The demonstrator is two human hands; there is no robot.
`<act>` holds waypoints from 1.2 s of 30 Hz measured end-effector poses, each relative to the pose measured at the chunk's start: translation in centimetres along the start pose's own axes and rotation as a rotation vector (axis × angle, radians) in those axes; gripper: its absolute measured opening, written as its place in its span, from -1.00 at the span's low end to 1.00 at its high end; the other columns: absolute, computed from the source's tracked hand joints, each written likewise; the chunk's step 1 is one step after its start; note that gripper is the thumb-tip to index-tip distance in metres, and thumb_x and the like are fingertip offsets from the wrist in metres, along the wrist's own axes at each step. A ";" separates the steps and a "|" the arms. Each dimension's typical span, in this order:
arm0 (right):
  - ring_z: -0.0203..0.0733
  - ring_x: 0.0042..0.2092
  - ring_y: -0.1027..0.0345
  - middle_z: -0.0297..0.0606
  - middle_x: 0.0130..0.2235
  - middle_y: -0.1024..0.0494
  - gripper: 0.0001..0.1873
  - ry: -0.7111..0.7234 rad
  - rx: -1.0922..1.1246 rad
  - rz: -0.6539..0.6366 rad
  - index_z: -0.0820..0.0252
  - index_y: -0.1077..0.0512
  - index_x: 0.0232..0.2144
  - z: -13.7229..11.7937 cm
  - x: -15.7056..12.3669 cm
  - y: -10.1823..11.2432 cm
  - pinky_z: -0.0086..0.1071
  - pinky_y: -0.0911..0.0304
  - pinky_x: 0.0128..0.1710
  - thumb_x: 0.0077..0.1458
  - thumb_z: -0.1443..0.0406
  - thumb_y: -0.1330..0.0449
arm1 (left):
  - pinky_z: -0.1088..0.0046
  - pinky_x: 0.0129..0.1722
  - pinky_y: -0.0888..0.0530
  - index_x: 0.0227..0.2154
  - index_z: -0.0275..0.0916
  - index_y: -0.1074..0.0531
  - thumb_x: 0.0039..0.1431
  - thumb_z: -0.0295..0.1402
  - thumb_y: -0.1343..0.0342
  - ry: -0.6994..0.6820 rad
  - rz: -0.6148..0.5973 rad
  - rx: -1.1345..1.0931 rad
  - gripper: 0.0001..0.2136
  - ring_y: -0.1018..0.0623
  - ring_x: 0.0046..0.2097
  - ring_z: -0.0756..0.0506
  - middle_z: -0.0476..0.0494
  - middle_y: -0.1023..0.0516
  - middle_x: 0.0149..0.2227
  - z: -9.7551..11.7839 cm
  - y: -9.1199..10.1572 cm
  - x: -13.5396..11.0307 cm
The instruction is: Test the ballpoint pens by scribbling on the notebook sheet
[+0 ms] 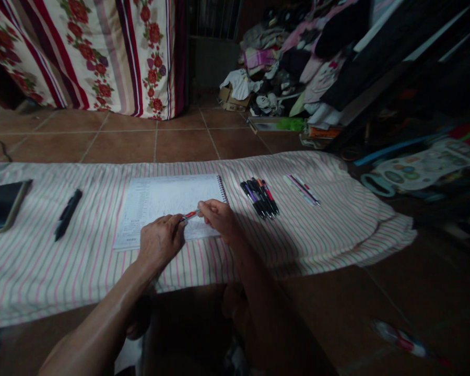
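Note:
A slim pen (190, 214) with a red part spans the gap between my two hands, just above a spiral notebook (172, 190). My left hand (161, 237) is closed on its left end and rests over the notebook's lower edge. At the other end, my right hand (216, 213) pinches the pen between thumb and fingers. Written or printed pages face up on the notebook, its wire binding along the right side. To the right lies a bunch of several pens (259, 198), mostly black with purple, orange and red parts.
The striped cloth (321, 235) covers the low table. A black marker (68, 215) and a dark tablet-like object (3, 206) lie on the left. More slim pens (302, 189) lie at the right. Beyond are a floral curtain (117, 57) and heaped clothes (266, 57); a bottle-like object (399, 337) lies on the floor.

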State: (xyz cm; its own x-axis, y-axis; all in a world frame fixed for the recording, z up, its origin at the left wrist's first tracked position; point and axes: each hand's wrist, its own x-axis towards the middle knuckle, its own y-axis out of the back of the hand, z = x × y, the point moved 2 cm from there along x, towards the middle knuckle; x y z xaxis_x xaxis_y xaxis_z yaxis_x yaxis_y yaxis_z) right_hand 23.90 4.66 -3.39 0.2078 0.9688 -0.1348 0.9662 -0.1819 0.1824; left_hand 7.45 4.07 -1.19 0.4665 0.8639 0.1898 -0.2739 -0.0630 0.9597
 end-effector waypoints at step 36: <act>-0.39 -0.52 -0.25 -0.36 -0.53 -0.46 -0.73 0.000 0.147 0.060 0.22 -0.51 -0.35 0.3 0.1 0.4 -0.54 -0.07 -0.61 -0.13 0.22 -0.15 | 0.41 -0.39 -0.31 -0.20 -0.20 -0.46 0.26 -0.23 0.16 -0.041 0.129 0.010 -0.70 -0.46 -0.28 -0.12 -0.12 -0.50 -0.35 0.0 -0.3 0.2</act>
State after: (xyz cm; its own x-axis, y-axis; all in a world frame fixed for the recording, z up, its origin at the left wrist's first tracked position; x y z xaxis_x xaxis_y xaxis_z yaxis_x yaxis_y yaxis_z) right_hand 24.39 4.65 -3.58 0.2660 0.9554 -0.1280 0.9639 -0.2622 0.0459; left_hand 7.60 4.29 -1.47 0.4621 0.8270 0.3203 -0.3254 -0.1779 0.9287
